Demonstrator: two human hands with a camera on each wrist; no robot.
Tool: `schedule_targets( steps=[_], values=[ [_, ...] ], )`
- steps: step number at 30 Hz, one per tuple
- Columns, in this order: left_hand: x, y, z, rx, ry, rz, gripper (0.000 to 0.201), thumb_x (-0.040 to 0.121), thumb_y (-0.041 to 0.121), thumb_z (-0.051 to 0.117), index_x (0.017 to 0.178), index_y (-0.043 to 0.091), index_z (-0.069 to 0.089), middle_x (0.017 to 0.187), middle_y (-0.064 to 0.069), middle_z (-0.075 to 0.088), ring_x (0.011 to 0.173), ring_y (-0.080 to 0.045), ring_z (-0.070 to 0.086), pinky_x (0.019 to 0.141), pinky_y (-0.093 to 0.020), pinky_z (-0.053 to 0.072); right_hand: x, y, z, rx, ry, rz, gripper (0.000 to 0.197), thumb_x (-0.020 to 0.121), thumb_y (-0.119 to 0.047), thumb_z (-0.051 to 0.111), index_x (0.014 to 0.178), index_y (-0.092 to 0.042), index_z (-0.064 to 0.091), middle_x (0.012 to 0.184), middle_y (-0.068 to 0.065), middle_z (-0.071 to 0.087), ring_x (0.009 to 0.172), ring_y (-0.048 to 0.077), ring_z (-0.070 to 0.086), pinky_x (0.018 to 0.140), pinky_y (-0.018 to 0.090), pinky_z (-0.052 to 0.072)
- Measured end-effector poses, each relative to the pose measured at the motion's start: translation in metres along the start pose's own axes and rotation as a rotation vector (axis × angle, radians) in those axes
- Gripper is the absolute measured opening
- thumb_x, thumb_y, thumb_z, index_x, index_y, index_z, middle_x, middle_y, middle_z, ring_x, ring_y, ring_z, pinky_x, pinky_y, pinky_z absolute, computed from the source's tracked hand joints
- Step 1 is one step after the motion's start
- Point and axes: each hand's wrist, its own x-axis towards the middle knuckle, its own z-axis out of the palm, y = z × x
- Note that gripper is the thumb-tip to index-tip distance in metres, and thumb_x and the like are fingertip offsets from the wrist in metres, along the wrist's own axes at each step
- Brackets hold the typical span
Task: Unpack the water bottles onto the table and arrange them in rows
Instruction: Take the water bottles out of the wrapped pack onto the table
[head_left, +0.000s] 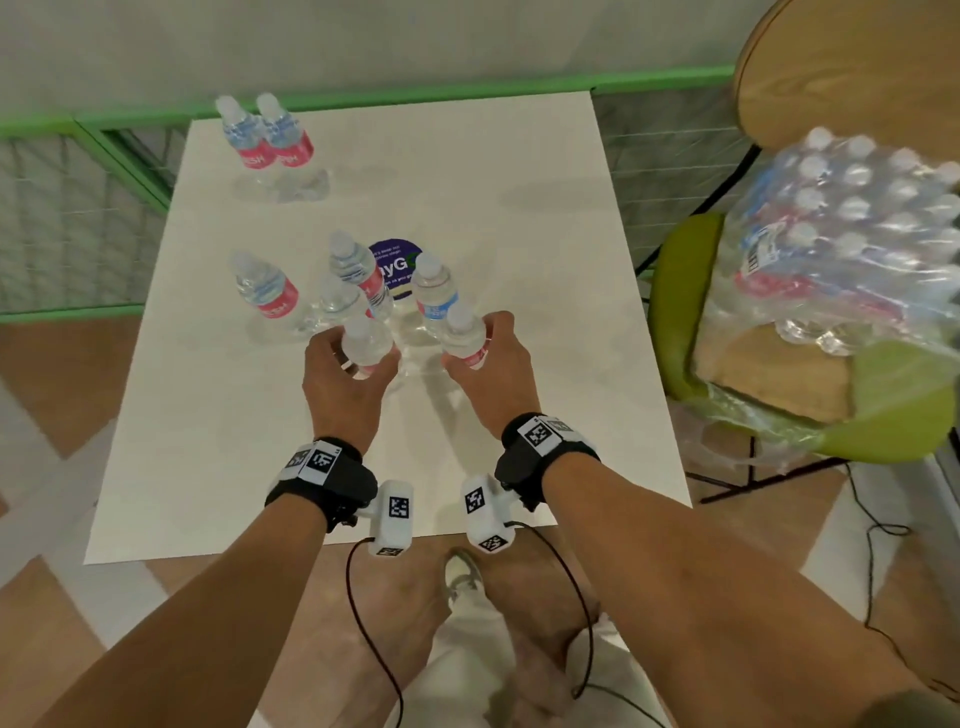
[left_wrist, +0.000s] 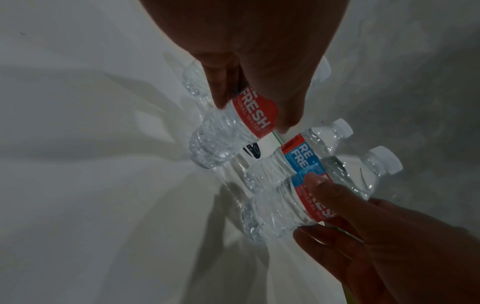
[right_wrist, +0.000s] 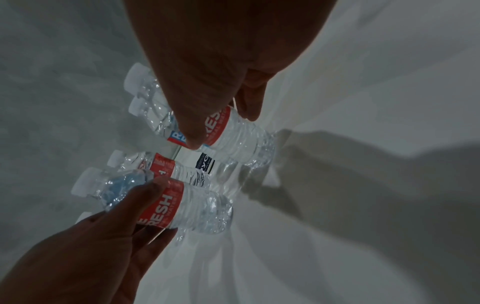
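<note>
While upright on table (head_left: 519, 171) | left hand (head_left: 340, 387) grips bottle (head_left: 363, 345) | right hand (head_left: 493, 374) grips second bottle (head_left: 464, 335)

Left hand (head_left: 345, 382) and right hand (head_left: 493, 371) reach forward, fingers curled.

A white table (head_left: 545, 364) carries upright water bottles (head_left: 270, 291) and a round purple sticker (head_left: 397, 254).

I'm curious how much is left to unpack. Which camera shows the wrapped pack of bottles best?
The head view. It alone shows the plastic-wrapped pack of bottles, resting on the green chair to the right of the table, many caps still under the wrap. Both wrist views show only hands, loose bottles and tabletop, not the pack.
</note>
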Motion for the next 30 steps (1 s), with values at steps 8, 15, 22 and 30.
schedule_targets(
  steps=[8, 15, 22, 30],
  values=[
    [-0.038, 0.038, 0.001, 0.042, 0.200, 0.196, 0.067, 0.076, 0.045, 0.082, 0.126, 0.022, 0.044, 0.123, -0.002, 0.038, 0.108, -0.012, 0.047, 0.098, -0.039, 0.048, -0.016, 0.020, -0.071, -0.037, 0.121, 0.003, 0.049, 0.088, -0.054, 0.060, 0.125, -0.025, 0.047, 0.120, -0.006, 0.059, 0.110, 0.010, 0.056, 0.092, 0.034, 0.050],
    [-0.146, 0.156, 0.114, -0.055, -0.126, 0.480, 0.018, 0.093, 0.020, 0.066, 0.108, 0.013, 0.059, 0.104, -0.006, 0.059, 0.089, -0.015, 0.060, 0.079, -0.025, 0.049, -0.030, 0.078, -0.236, -0.179, 0.468, 0.012, 0.015, 0.094, -0.030, 0.052, 0.093, -0.018, 0.061, 0.084, -0.002, 0.064, 0.077, 0.014, 0.058, 0.070, 0.035, 0.051],
    [-0.196, 0.193, 0.292, 0.108, -0.783, 0.477, 0.035, 0.093, 0.026, 0.063, 0.127, 0.018, 0.058, 0.122, 0.002, 0.062, 0.110, -0.007, 0.058, 0.094, -0.037, 0.052, -0.037, 0.149, -0.361, -0.305, 0.526, 0.161, 0.049, 0.090, -0.036, 0.054, 0.134, -0.013, 0.049, 0.123, 0.004, 0.053, 0.093, 0.021, 0.059, 0.082, 0.038, 0.052],
    [-0.177, 0.233, 0.392, 0.143, -0.633, 0.483, 0.031, 0.090, 0.030, 0.061, 0.116, 0.013, 0.064, 0.110, -0.006, 0.069, 0.100, -0.024, 0.064, 0.085, -0.039, 0.052, -0.002, 0.169, -0.401, -0.338, 0.345, 0.012, 0.037, 0.091, -0.035, 0.058, 0.121, -0.014, 0.054, 0.122, 0.002, 0.047, 0.098, 0.021, 0.059, 0.084, 0.037, 0.052]
  ],
)
